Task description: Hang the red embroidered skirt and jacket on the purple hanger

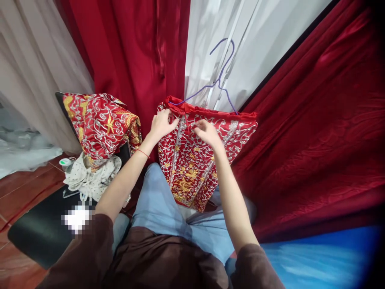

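Note:
A red skirt (192, 156) with silver and gold embroidery hangs from a purple wire hanger (219, 82) in front of me. Its gathered red waistband (210, 114) runs across the hanger's lower part. At the waistband's left side, my left hand (164, 123) has its fingers closed on the cloth. My right hand (208, 133) is held against the skirt's upper front, its fingers curled inward; anything between the fingertips is too small to make out. A thin red drawstring (187, 122) dangles from the waistband between both hands.
To the left, another red embroidered garment (100, 124) drapes over a black chair (39, 228). A white dotted cloth (93, 176) lies on its seat. Red curtains (135, 48) and white curtains (204, 44) hang behind. Dark red drapery (315, 132) fills the right, above a blue surface (325, 261).

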The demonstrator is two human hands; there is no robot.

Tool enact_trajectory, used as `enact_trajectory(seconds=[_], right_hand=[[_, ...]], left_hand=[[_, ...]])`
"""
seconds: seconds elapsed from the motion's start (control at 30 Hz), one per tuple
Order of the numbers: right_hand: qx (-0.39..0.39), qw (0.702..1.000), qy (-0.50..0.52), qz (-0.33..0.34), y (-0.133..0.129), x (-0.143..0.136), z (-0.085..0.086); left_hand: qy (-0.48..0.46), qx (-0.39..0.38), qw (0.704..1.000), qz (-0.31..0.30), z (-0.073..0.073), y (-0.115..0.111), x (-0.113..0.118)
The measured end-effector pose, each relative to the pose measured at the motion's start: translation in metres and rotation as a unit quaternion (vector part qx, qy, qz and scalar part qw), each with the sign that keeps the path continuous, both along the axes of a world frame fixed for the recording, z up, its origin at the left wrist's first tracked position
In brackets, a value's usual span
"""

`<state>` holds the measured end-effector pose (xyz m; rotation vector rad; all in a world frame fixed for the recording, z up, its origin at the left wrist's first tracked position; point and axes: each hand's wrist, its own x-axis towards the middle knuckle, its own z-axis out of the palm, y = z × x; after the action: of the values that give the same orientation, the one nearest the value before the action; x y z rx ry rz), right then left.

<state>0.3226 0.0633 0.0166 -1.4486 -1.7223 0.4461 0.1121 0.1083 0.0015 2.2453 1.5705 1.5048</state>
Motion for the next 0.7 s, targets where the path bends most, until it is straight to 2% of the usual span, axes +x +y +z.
enact_trajectory(seconds=[0.07,0.13,0.23,0.37,0.47,0.53,0.63,0.7], right_hand=[[0.018,0.997,0.035,0.072,0.015,-0.024,-0.002],[0.052,0.993,0.052,0.089,0.031,-0.039,0.000],[0.094,0.992,0.046,0.068,0.052,-0.048,0.011],[0.084,0.996,0.018,0.012,0.067,-0.048,0.024],[0.063,0.997,-0.009,-0.047,0.067,-0.049,0.029],[0.067,0.996,-0.028,-0.061,0.063,-0.052,0.030],[0.082,0.994,-0.057,-0.053,0.053,-0.052,0.032],[0.091,0.990,-0.081,-0.070,0.046,-0.049,0.034]], left_hand=[[-0.033,0.017,0.999,-0.027,0.003,0.004,0.008],[-0.047,0.042,0.997,-0.046,0.009,0.008,0.009],[-0.029,0.063,0.994,-0.088,0.019,0.017,0.007],[-0.034,0.031,0.993,-0.111,0.024,0.037,0.011],[-0.066,0.002,0.989,-0.135,0.022,0.045,0.020],[-0.078,0.016,0.987,-0.138,0.020,0.044,0.022],[-0.073,0.047,0.988,-0.130,0.018,0.039,0.015],[-0.058,0.055,0.991,-0.112,0.018,0.036,0.006]])
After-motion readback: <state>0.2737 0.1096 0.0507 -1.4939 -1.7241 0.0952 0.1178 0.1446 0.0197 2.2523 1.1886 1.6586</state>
